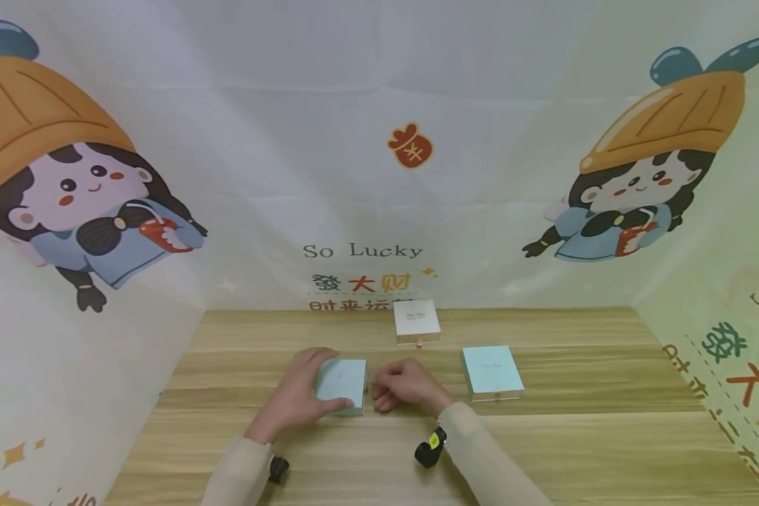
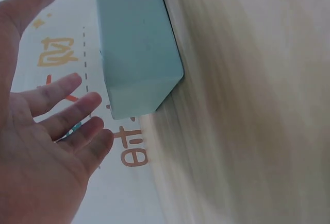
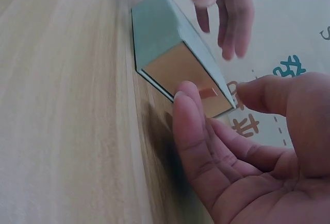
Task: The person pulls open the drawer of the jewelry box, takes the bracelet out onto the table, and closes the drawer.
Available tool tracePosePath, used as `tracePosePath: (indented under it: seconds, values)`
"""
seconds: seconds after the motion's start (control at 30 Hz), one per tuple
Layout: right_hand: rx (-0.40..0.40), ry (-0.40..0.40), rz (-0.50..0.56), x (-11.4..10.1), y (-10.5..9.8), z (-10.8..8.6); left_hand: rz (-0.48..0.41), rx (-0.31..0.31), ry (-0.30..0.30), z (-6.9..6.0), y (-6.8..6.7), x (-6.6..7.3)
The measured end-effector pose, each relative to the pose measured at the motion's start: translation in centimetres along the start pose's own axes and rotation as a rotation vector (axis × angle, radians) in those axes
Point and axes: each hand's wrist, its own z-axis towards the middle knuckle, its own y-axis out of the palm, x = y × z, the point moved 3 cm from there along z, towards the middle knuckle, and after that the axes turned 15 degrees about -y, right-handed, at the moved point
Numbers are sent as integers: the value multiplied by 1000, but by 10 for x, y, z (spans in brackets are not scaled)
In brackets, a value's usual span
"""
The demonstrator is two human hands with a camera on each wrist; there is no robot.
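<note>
In the head view, a pale blue box [image 1: 346, 381] lies on the wooden table between the two hands. My left hand [image 1: 299, 395] spans its left part, thumb at the near edge; the left wrist view has this hand [image 2: 49, 136] with fingers spread beside the box [image 2: 136, 44], apart from it. At the box's right end is my right hand [image 1: 410, 385], fingers bent. The right wrist view shows its thumb and fingers [image 3: 190, 126] around a small tab [image 3: 208, 93] on the box's tan end, with a gap between thumb and index finger; contact with the tab is unclear.
A white box [image 1: 416, 320] with a small tab stands near the table's back edge. Another pale blue box [image 1: 492, 370] lies to the right of my right hand. Printed cloth [image 1: 354, 176] hangs behind and beside the wooden table [image 1: 575, 450].
</note>
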Motion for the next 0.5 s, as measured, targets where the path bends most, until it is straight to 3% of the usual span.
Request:
tracePosePath:
  seconds: [0.17, 0.5]
  values:
    - [-19, 12, 5, 3, 9, -1, 74, -46, 40, 9, 4, 5]
    - [30, -20, -41, -1, 22, -5, 173, -111, 98, 18, 11, 10]
